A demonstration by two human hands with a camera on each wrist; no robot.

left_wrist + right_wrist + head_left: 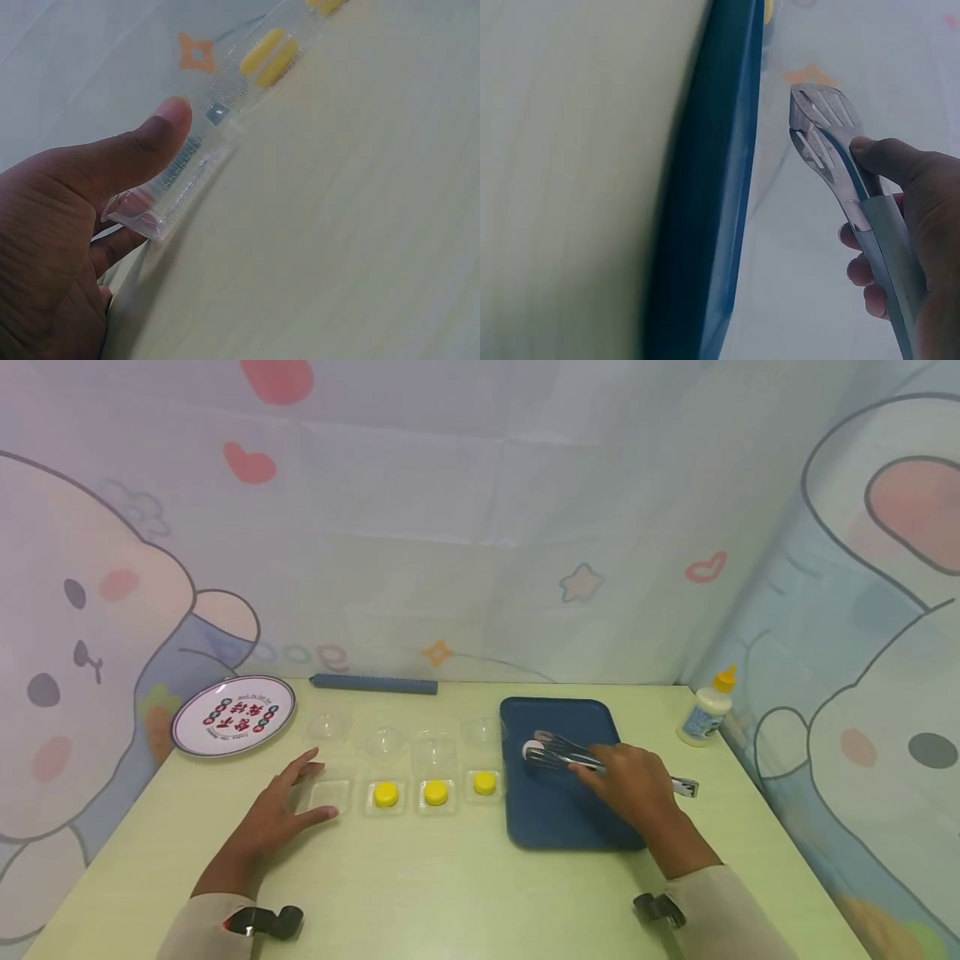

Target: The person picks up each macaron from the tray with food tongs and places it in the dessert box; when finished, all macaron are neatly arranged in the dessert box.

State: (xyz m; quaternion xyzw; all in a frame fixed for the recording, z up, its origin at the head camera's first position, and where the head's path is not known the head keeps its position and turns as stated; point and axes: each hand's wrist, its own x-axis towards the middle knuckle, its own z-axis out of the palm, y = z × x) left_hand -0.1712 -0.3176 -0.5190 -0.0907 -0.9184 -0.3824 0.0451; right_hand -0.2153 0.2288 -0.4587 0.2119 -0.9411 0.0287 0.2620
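In the head view my right hand (636, 783) grips metal slotted tongs (853, 165) by the handles, over the dark blue tray (551, 814). At the tong tips is a round white piece (532, 749); whether the tips pinch it I cannot tell. My left hand (276, 814) is spread around the left side of a clear plastic box (330, 797), thumb near its front edge, fingers toward the back; firm contact is unclear. To the right, three more clear boxes each hold a yellow macaron (386, 794), and their lids (433, 752) are folded open behind them.
A white plate with red lettering (234, 717) stands at the back left. Along the rear edge lies a blue-grey bar (375, 684). At the right is a white bottle with a yellow nozzle (707, 710). A printed cloth (420, 510) encloses the table's back and sides.
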